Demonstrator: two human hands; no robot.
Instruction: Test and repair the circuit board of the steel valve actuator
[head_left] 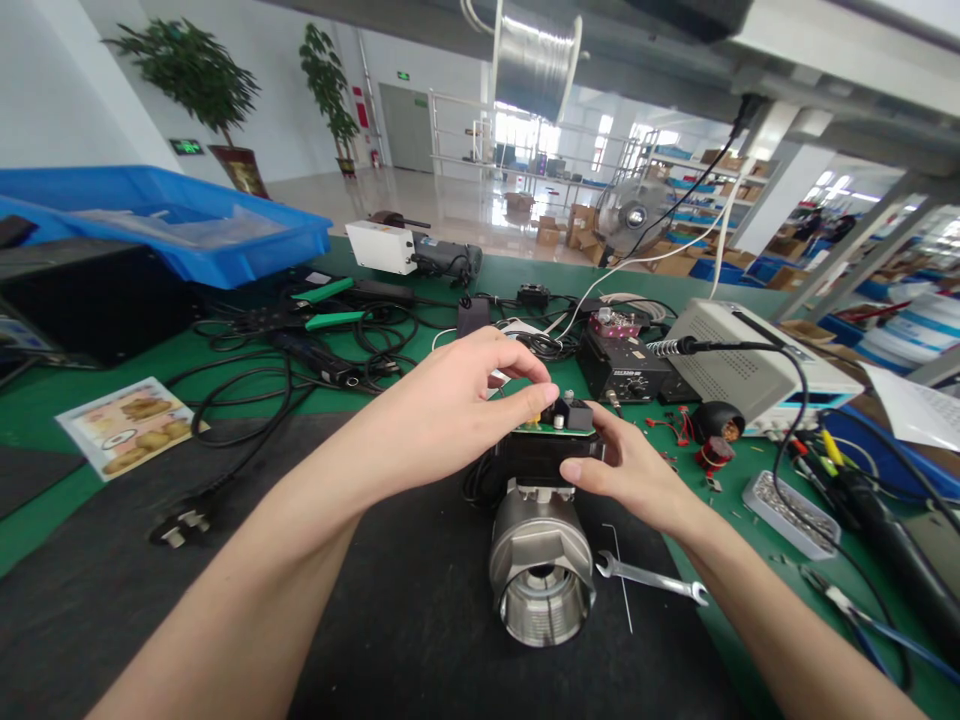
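Observation:
A metal valve body [543,565] with a wide threaded opening stands on the black mat, its mouth facing me. On top of it sits a black housing [536,458] with a green circuit board [559,428] carrying small components. My left hand [480,400] reaches over the board from the left, thumb and fingertips together at a small part that is mostly hidden. Around the right side of the housing curves my right hand [630,470], its thumb on the front face and its fingers behind, gripping it.
A wrench [652,578] and a thin hex key [621,580] lie right of the valve. Farther right are a tray of small parts [793,515], pliers [840,600] and a soldering station [630,368]. Cables [289,400], a picture card [129,427] and a blue bin [225,250] are at left.

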